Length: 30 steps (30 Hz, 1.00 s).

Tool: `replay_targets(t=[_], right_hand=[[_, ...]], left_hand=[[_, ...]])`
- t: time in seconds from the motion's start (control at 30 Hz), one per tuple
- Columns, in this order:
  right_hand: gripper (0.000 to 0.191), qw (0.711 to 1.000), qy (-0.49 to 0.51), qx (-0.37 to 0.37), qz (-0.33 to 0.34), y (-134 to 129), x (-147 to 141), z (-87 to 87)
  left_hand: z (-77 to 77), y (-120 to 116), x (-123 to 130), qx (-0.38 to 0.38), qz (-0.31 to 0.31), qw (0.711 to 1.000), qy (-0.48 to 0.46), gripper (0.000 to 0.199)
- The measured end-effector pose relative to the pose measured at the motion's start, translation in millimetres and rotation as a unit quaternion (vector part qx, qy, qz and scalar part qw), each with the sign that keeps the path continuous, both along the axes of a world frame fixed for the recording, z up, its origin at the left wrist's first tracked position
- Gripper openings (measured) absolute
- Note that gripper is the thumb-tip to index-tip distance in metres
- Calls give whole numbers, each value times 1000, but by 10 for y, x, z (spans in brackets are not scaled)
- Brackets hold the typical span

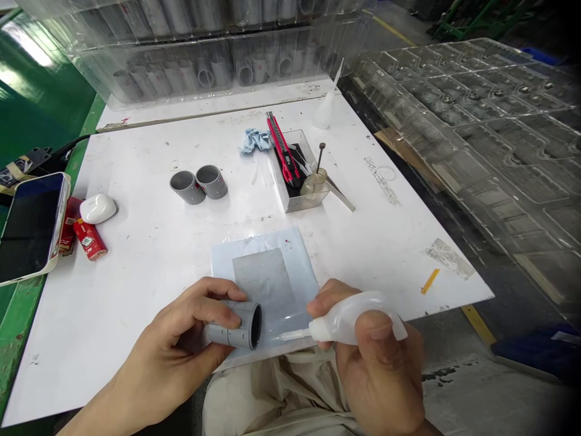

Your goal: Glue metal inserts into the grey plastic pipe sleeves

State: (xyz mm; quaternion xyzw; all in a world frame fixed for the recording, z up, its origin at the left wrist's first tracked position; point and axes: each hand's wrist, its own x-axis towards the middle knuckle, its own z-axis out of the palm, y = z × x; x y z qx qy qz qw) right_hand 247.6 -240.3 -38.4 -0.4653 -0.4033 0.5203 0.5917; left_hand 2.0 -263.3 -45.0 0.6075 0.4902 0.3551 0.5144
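Note:
My left hand grips a grey PVC pipe coupling on its side, with the open end facing right. My right hand holds a translucent squeeze bottle tilted nearly level. Its thin nozzle points left, a short way from the coupling's open end, and I cannot see them touching. Both hands are above a plastic-covered pale blue sheet with a grey rectangle on it, lying at the front of a scuffed white table.
Two grey couplings stand behind the sheet. Farther back is a clear box holding a red utility knife. A phone lies at the left edge. Clear trays of grey pipe fittings rise behind the table and along its right.

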Motion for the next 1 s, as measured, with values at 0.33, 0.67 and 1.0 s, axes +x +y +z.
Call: replay_targets(t=[0.33,0.67,1.0], right_hand=[[46,1000,-28,2,-10,7,10,-34],[43,998,-45,3,-35,-20,12,-97],[35,998,-34,20,-44,-23,4,-156]], left_hand=[[-9,10,17,-11,-1,1000,-4,51],[-1,11,8,-13,-1,1000,-2,56],[-13,1,1,-15,-3,1000,-7,54]])
